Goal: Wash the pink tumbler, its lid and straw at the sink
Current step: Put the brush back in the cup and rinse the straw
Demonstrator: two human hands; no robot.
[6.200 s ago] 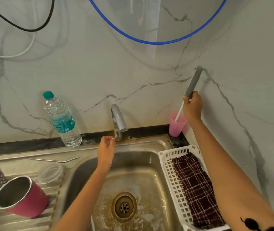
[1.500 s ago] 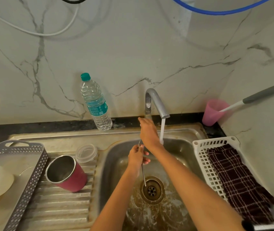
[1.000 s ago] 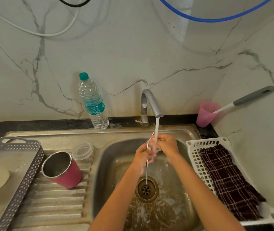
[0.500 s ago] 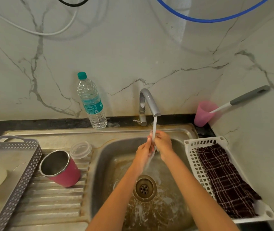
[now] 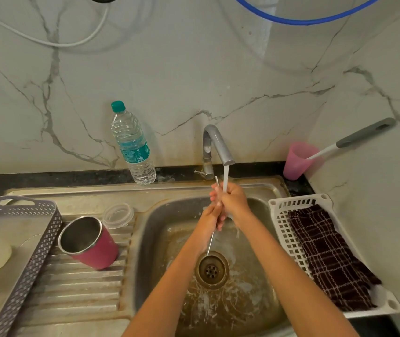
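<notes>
Hands, left (image 5: 209, 215) and right (image 5: 235, 200), clasp the straw (image 5: 211, 239) (ends protruding).

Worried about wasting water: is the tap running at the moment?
On. A water stream falls from the tap onto the right hand, which grips the straw together with the left hand.

Pink tumbler (image 5: 89, 243), dark checked cloth (image 5: 327, 256), white basket (image 5: 284, 237), green-capped bottle (image 5: 132, 144).

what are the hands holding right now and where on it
The thin metal straw: right hand grips near its top, left hand around its middle.
</notes>
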